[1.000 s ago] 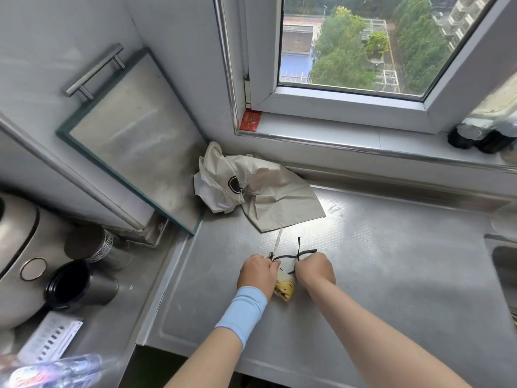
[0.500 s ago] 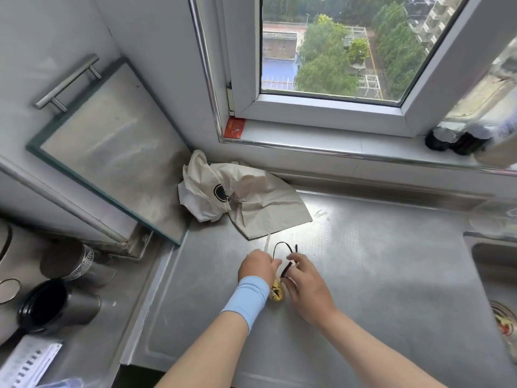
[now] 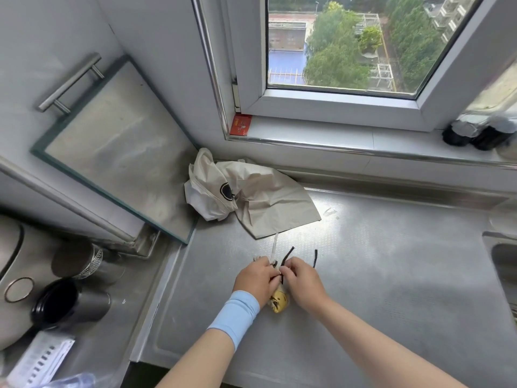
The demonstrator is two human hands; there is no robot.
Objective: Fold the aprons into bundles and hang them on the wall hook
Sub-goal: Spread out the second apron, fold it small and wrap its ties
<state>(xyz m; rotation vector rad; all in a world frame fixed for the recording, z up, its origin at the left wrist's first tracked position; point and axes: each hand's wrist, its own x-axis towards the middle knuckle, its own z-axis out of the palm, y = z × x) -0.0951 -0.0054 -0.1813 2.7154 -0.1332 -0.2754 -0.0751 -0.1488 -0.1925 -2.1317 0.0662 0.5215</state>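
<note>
A loose beige apron [image 3: 260, 200] lies crumpled at the back of the table [image 3: 391, 275], not yet folded. In front of it the left hand [image 3: 256, 278] grips a small rolled yellow bundle [image 3: 278, 301] on the table. The right hand [image 3: 303, 281] pinches its black strings [image 3: 288, 254]. If either grip slackens, the knot may slip and the roll spring open.

**Two Hands, Two Aprons, Pairs All Round**

There were two hands: one left hand [image 3: 256, 278] and one right hand [image 3: 303, 281]. Two aprons were counted, one rolled bundle [image 3: 278, 301] and one loose apron [image 3: 265, 197]. Two ends of black cord [image 3: 288, 254] showed, and one white strap [image 3: 275, 247]. There were two cups [image 3: 56, 303], two jars [image 3: 456, 133], one red card [image 3: 240, 124], one wristband [image 3: 235, 315], one handle [image 3: 70, 82] and one sink [image 3: 503, 261].
</note>
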